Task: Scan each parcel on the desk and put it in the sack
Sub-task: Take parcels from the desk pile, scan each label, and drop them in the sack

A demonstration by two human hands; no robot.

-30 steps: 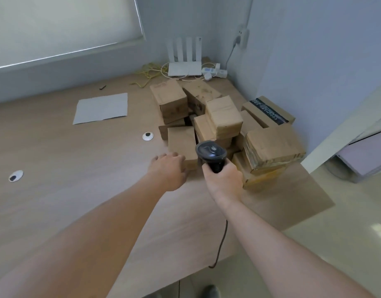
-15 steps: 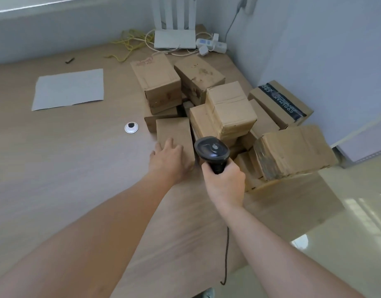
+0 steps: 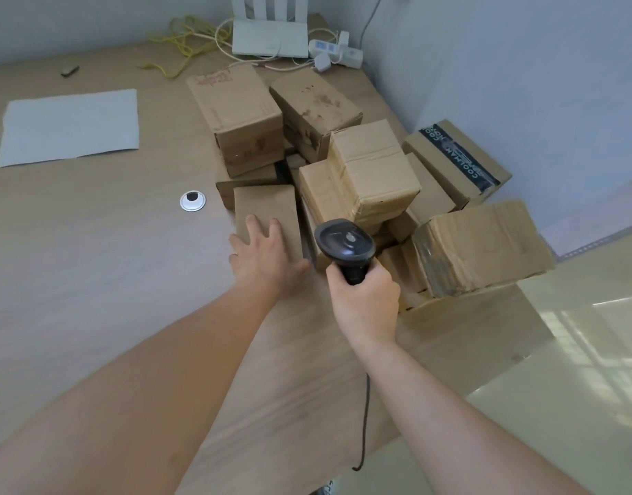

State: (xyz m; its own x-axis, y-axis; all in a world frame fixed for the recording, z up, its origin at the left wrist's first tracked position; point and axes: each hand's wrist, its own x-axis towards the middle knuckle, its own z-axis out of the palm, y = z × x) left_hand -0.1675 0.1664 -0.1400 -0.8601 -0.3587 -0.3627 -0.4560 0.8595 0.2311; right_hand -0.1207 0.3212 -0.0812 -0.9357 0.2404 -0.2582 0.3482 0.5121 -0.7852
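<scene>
My right hand (image 3: 366, 298) grips black scanner (image 3: 344, 244) by handle, head toward parcel pile (image 3: 371, 173). My left hand (image 3: 266, 255) flat, fingers straight, resting on nearest small parcel (image 3: 266, 209) at pile's front, on tabletop (image 3: 93, 262). Beyond: paper sheet (image 3: 69, 126), white router (image 3: 269, 37) by wall.

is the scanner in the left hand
No, the right hand grips the scanner, while the left hand rests on a flat parcel.

Both forearms bare, no sleeves, no gloves, no rings.
</scene>
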